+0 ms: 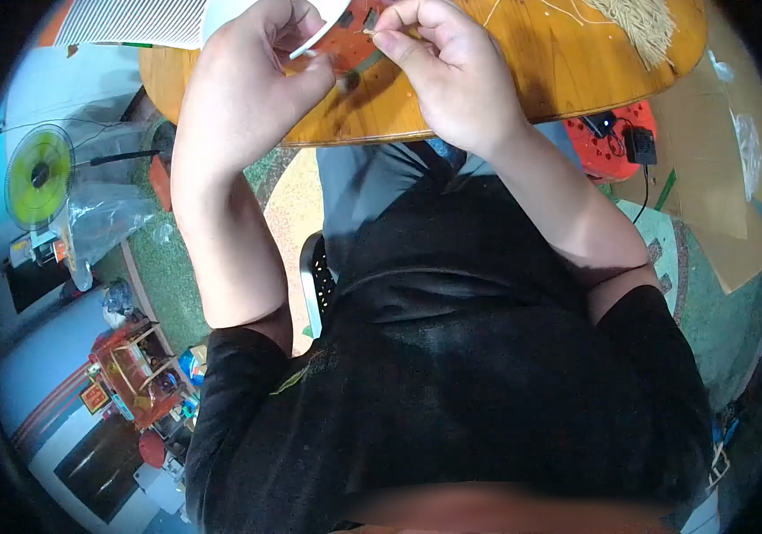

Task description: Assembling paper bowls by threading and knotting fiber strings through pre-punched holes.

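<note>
At the top of the view, my left hand is closed at the curved edge of a smooth white piece. Its fingers curl behind that edge, with the thumb below, so the grip is partly hidden. My right hand pinches the end of a small, thin tan strand between thumb and forefinger, just right of the white edge. Both hands are above the wooden table. A bundle of beige strands lies on the table at the far right.
A white ribbed panel extends over the table's left side. Below the table's right edge, a black power adapter rests by a red perforated stool. Cardboard covers floor at right. A yellow-green fan stands left.
</note>
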### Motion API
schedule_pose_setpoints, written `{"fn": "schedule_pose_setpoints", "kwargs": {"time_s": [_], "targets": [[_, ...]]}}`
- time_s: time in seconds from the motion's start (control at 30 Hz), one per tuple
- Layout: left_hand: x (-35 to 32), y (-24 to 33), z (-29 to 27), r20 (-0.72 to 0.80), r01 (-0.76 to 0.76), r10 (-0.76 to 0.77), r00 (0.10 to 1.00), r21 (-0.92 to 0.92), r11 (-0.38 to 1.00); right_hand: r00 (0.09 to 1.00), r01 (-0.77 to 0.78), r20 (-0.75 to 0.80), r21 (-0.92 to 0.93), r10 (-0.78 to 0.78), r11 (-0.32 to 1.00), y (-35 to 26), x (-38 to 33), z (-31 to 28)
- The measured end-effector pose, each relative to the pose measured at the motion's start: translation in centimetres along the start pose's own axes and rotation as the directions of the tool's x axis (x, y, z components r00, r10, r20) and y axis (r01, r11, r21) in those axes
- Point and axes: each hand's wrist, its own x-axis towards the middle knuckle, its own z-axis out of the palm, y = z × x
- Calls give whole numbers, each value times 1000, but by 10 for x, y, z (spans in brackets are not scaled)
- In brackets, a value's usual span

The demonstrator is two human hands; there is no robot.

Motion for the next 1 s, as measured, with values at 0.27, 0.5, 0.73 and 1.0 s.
{"fn": "schedule_pose_setpoints", "kwargs": {"time_s": [0.27,0.5,0.73,1.0], "targets": [[7,-20,4,-10,-57,56,998,-164,985,918,390,6,-185,-396,902,6,-2,-2],[13,20,11,-96,126,-151,984,-229,965,1000,6,-8,-147,-7,989,-2,-1,-3],[13,5,21,-157,103,-125,980,-146,984,995,100,4,-195,-101,976,4,-1,3],[10,29,19,-245,93,-114,963,-95,991,1000,24,15,-118,-22,993,6,-2,-1]]}}
